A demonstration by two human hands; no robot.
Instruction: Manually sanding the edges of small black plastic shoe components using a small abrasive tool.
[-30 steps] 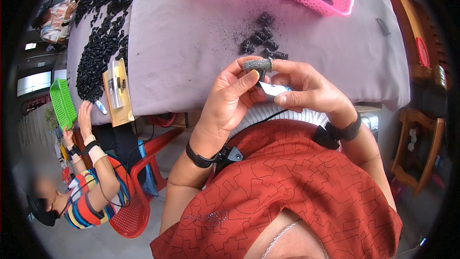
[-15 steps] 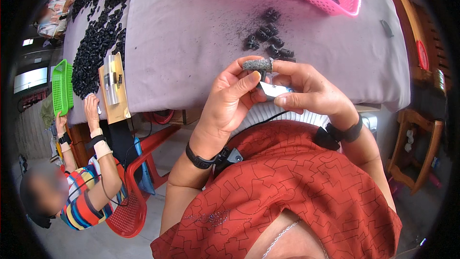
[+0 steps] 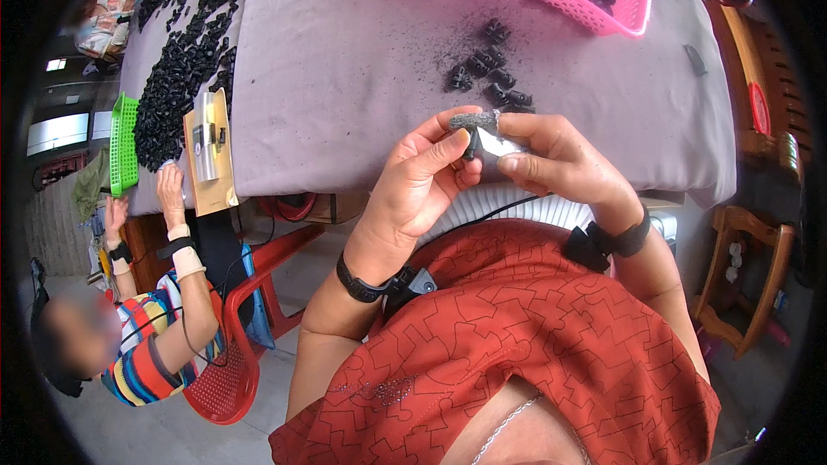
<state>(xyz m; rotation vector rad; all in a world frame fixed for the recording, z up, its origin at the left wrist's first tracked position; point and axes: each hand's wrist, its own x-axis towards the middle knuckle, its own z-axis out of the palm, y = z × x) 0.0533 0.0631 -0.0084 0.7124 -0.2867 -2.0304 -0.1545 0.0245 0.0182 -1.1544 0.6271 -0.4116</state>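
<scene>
In front of my chest, my left hand (image 3: 412, 174) pinches a small black plastic part (image 3: 471, 148) between thumb and fingers; most of it is hidden. My right hand (image 3: 562, 155) comes in from the other side, its thumb closed against a flat, pale, pointed blade (image 3: 494, 143). The blade's tip lies right beside the black part; whether they touch, I cannot tell. A grey, dusty finger cover (image 3: 472, 121) with a frayed edge sits over my right index fingertip. Just beyond my hands, several similar black parts (image 3: 500, 77) lie on the cloth-covered table (image 3: 336, 77) among dark shavings.
A pink basket (image 3: 633, 21) of black parts stands at the far right. On the left are a large heap of black parts (image 3: 177, 69), a brown board (image 3: 221, 194) and a green basket (image 3: 123, 155). A co-worker in stripes (image 3: 151, 353) sits there by a red chair (image 3: 245, 362).
The pale blade has shifted slightly and shows a sharper point beside the black part. The co-worker's lower hand has come off the green basket. My view has shifted a little.
</scene>
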